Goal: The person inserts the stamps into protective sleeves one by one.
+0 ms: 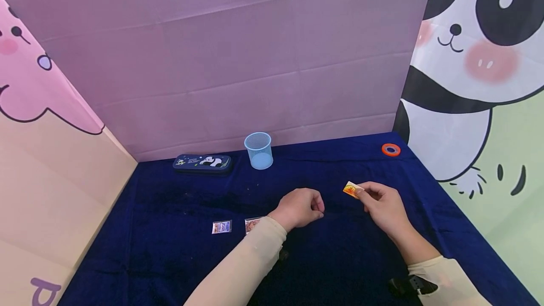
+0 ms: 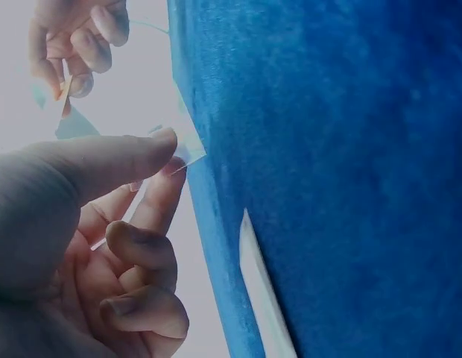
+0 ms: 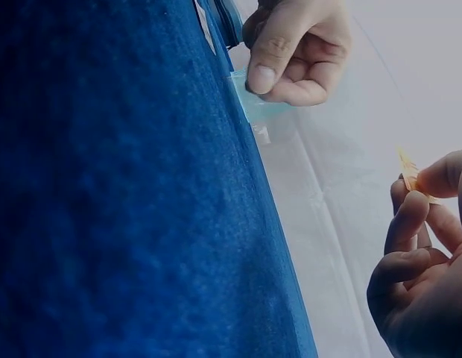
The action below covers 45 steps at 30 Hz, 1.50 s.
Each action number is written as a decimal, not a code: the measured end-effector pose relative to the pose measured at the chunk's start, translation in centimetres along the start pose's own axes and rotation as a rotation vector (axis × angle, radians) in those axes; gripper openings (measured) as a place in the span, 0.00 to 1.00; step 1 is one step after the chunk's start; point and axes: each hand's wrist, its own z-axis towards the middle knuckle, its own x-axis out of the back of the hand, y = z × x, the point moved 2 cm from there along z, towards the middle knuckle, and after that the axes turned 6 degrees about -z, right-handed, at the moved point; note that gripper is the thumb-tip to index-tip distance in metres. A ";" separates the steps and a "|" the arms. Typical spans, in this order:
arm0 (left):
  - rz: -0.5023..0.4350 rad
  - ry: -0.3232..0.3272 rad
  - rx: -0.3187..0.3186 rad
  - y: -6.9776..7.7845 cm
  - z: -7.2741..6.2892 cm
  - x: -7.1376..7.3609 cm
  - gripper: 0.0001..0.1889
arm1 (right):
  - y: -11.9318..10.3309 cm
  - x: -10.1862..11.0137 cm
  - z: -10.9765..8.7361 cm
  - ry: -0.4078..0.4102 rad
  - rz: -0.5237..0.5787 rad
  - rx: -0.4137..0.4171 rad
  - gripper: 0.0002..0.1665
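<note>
Between thumb and forefinger, my left hand (image 1: 298, 208) pinches a small clear plastic sleeve (image 2: 188, 140), whose corner pokes out past the fingertips in the left wrist view. From the head camera that sleeve is hardly visible. My right hand (image 1: 386, 208), a short way off to the right, holds a small orange-and-yellow card (image 1: 351, 189) by one end above the cloth. The card appears nearly edge-on in the right wrist view. A small picture card (image 1: 222, 227) lies left of my left arm, and a second picture card (image 1: 251, 225) is partly hidden by that sleeved forearm.
Along the back stand a dark blue panda pencil case (image 1: 202, 163) and a light blue mesh pen cup (image 1: 259, 151). An orange ring-shaped roll (image 1: 391, 150) lies at the far right. Dark blue cloth (image 1: 170, 259) covers the table, with printed fabric walls around it.
</note>
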 end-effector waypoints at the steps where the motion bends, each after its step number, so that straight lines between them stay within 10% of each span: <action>1: -0.014 0.001 -0.014 -0.1 0.0 0.1 0.08 | -0.1 0.0 0.0 0.001 0.005 0.000 0.13; 18: -0.365 0.119 -0.079 -1.9 -2.1 2.9 0.04 | -0.3 -0.5 -0.3 0.012 0.013 0.036 0.10; 45: -0.453 0.436 -0.227 -2.0 -7.9 11.0 0.04 | -7.8 -0.3 1.5 0.002 -0.025 0.289 0.09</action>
